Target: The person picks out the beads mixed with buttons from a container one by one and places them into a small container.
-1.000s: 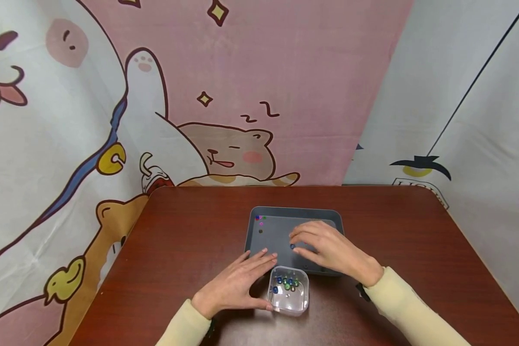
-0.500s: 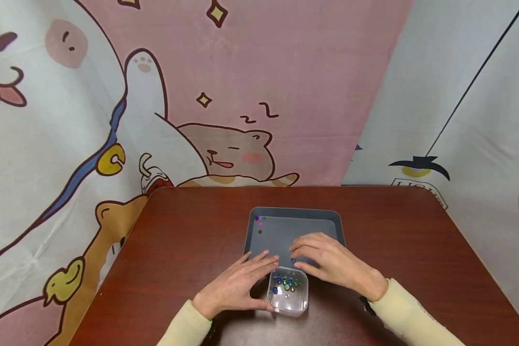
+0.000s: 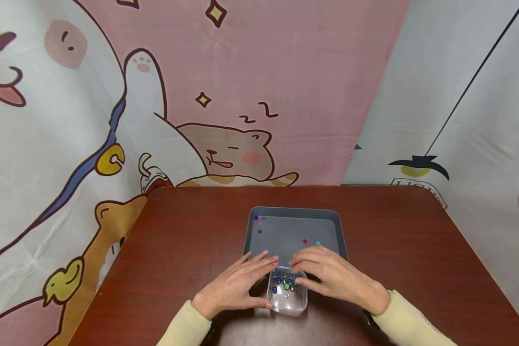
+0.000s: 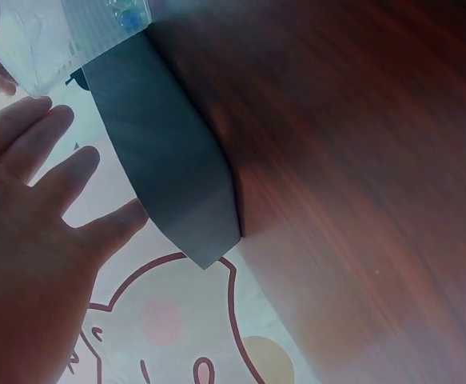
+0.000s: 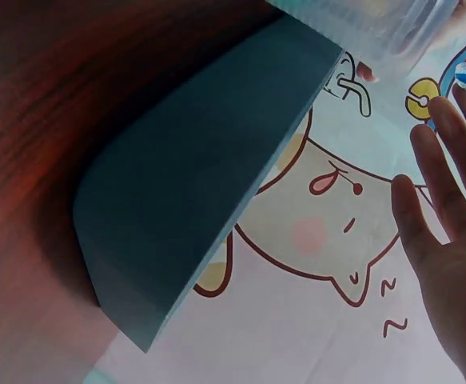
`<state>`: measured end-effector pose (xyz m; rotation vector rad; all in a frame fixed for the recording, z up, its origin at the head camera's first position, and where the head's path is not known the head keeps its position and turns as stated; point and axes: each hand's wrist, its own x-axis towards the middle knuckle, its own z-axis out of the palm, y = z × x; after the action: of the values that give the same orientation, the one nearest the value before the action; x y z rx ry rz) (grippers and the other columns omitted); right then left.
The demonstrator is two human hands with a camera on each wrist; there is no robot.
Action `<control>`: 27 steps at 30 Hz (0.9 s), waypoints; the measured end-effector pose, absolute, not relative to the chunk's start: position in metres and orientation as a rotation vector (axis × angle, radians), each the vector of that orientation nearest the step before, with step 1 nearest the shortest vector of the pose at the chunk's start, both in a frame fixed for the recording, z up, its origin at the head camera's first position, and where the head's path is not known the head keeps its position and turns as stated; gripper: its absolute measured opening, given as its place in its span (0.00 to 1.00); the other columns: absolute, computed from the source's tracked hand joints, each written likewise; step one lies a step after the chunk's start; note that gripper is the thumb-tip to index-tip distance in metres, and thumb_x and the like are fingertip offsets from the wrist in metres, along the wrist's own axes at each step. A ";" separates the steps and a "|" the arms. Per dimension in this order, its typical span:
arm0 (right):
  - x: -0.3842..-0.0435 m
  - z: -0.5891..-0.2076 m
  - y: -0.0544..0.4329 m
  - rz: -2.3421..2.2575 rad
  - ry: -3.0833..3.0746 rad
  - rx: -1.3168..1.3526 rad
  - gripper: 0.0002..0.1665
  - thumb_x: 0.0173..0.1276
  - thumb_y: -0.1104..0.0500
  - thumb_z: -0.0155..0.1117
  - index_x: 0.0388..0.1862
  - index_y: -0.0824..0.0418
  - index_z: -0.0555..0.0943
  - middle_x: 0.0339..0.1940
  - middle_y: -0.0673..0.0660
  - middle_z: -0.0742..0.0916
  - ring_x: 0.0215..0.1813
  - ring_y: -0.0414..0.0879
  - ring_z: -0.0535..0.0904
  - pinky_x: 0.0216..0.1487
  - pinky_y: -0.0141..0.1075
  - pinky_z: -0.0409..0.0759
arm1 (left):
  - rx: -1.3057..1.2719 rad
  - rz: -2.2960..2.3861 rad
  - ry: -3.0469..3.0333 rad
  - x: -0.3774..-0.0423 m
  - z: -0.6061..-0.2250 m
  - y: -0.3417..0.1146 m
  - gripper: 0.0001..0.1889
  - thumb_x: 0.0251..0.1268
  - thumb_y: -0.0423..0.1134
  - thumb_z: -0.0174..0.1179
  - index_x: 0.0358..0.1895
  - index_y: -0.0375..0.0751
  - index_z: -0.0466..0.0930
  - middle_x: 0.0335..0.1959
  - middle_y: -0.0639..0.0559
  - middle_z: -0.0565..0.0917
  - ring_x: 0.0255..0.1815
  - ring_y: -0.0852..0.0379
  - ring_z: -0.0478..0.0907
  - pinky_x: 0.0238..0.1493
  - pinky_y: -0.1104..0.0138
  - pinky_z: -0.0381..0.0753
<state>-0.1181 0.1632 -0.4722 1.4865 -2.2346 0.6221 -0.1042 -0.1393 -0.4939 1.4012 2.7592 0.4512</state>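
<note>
A clear plastic container point(image 3: 288, 303) sits on the table, with several blue and green glass marbles point(image 3: 287, 283) inside. My left hand point(image 3: 238, 287) rests beside it, fingers extended toward its far rim and thumb at its near left corner. Over the container's far right side is my right hand point(image 3: 330, 271). Between its thumb and fingertip it pinches a clear marble point(image 5: 464, 76) with a blue swirl, plainest in the right wrist view. In the left wrist view the left fingers point(image 4: 73, 172) are spread out below the container.
Behind the container lies a shallow grey tray point(image 3: 294, 226). Small coloured pieces lie in its far left corner, with a red dot point(image 3: 304, 241) and a cyan ring point(image 3: 317, 243) nearer the right hand. A printed cartoon cloth point(image 3: 320, 96) hangs beyond the table point(image 3: 199, 226).
My right hand has come from over the tray toward me, carrying the marble to the container. The red dot and cyan ring are now uncovered. My left hand stays in place.
</note>
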 end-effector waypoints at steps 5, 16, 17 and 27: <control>-0.114 -0.477 0.163 0.614 -2.228 1.517 0.11 0.77 0.48 0.66 0.47 0.52 0.87 0.53 0.47 0.88 0.58 0.43 0.82 0.57 0.47 0.82 | 1.409 0.461 2.762 -0.104 -0.494 -0.140 0.48 0.64 0.72 0.60 0.80 0.45 0.64 0.82 0.57 0.62 0.83 0.51 0.56 0.74 0.42 0.64; -0.109 -0.486 0.161 0.577 -2.222 1.558 0.09 0.70 0.51 0.74 0.46 0.52 0.88 0.52 0.48 0.88 0.58 0.43 0.82 0.57 0.45 0.81 | 1.406 0.476 2.748 -0.104 -0.495 -0.140 0.49 0.64 0.72 0.59 0.80 0.45 0.64 0.82 0.56 0.62 0.83 0.50 0.56 0.74 0.42 0.64; -0.109 -0.487 0.161 0.576 -2.223 1.556 0.10 0.68 0.52 0.75 0.45 0.52 0.88 0.52 0.48 0.88 0.58 0.43 0.82 0.57 0.45 0.81 | 1.406 0.475 2.749 -0.104 -0.495 -0.140 0.49 0.64 0.72 0.59 0.80 0.45 0.64 0.82 0.56 0.62 0.83 0.50 0.56 0.74 0.42 0.64; -0.110 -0.485 0.167 0.638 -2.328 1.452 0.15 0.67 0.50 0.77 0.49 0.52 0.89 0.54 0.48 0.88 0.60 0.42 0.81 0.59 0.45 0.80 | 1.396 0.492 2.775 -0.104 -0.494 -0.141 0.49 0.64 0.71 0.61 0.80 0.44 0.63 0.82 0.55 0.61 0.82 0.48 0.57 0.75 0.42 0.63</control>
<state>-0.1096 0.1670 -0.4853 1.4523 -2.3280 0.6384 -0.1042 -0.1414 -0.4944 1.3957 2.7751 0.4919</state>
